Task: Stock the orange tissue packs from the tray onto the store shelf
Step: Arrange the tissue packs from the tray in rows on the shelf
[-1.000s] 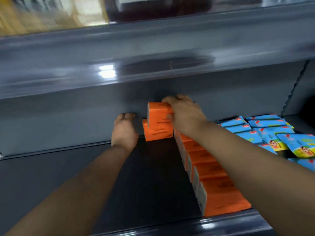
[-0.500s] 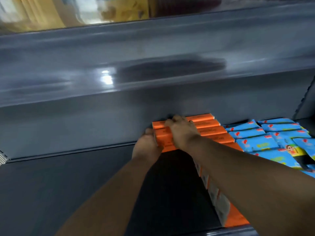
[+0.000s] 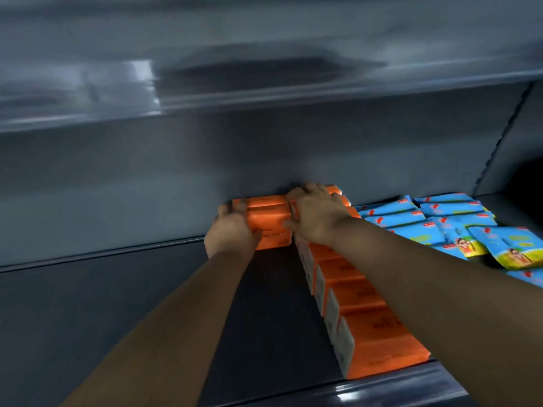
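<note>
With both hands at 12 o'clock against the shelf back, left hand (image 3: 230,235) and right hand (image 3: 316,217) clamped round stacked orange film-wrapped tissue packs (image 3: 267,218), long axis 9-to-3, just left of orange front-to-back row (image 3: 357,306).

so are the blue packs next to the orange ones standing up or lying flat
Lying flat. The blue packs show their broad printed faces upward and overlap loosely, while the row of orange packs beside them stands on edge.
</note>
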A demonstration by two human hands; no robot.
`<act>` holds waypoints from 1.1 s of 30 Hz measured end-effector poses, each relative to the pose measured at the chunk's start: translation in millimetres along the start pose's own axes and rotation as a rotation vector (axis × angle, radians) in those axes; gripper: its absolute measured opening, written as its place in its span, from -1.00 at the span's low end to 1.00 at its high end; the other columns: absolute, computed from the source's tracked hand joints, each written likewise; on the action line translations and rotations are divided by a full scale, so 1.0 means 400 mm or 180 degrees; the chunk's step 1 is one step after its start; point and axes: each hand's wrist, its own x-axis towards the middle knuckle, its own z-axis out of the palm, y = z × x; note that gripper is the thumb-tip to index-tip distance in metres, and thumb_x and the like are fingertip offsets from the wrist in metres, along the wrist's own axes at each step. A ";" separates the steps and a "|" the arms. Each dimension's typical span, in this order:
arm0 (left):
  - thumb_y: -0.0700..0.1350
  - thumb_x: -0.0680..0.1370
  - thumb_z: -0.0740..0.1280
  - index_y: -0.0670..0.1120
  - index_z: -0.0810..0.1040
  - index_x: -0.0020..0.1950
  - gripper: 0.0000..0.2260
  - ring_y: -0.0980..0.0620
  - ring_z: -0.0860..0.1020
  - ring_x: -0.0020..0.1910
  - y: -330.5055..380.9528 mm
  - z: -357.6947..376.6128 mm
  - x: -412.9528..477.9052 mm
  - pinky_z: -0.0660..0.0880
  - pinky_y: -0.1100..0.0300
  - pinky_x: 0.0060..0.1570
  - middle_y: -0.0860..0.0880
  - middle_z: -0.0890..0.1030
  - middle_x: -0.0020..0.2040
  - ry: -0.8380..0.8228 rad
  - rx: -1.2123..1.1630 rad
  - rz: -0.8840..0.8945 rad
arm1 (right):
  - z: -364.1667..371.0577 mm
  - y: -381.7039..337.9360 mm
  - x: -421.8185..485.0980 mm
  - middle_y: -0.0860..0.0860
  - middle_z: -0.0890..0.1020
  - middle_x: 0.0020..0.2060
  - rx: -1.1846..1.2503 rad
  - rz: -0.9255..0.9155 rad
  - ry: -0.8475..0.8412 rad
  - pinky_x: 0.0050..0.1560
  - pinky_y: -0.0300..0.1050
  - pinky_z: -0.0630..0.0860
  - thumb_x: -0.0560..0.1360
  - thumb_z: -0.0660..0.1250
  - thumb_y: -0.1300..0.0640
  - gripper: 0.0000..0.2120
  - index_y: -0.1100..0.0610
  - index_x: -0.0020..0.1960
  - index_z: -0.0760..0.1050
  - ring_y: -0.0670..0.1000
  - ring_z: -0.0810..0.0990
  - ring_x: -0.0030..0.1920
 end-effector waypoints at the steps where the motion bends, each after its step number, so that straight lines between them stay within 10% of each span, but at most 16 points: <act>1: 0.06 0.43 0.39 0.08 0.20 0.46 -0.35 -0.18 0.52 0.13 0.001 -0.001 -0.005 0.50 -0.02 -0.09 -0.11 0.35 0.30 -0.0005 -0.0030 0.0014 | -0.002 -0.002 -0.005 0.08 0.35 0.32 0.0018 -0.0041 0.0026 0.35 0.11 0.27 0.51 0.28 -0.14 -0.46 0.05 0.41 0.30 0.13 0.28 0.36; 19: -0.16 0.47 0.38 -0.09 0.48 0.27 -0.63 -0.03 0.56 0.09 0.061 -0.181 -0.684 0.45 0.13 0.07 -0.05 0.60 0.14 0.0126 -0.1094 0.0833 | 0.001 -0.040 -0.735 0.09 0.53 0.09 0.0271 -0.0709 0.1153 -0.08 0.02 0.42 0.44 0.24 0.03 -0.58 0.11 0.27 0.44 0.15 0.49 0.09; 33: 0.05 0.49 0.37 0.03 0.51 0.14 -0.75 0.04 0.52 0.13 -0.019 0.118 -1.168 0.48 0.14 0.10 0.04 0.56 0.13 -0.2435 -0.0222 0.0663 | 0.339 0.110 -1.207 0.03 0.45 0.24 0.0015 0.0101 -0.1841 0.22 -0.07 0.35 0.53 0.19 0.09 -0.70 0.02 0.26 0.41 0.10 0.40 0.28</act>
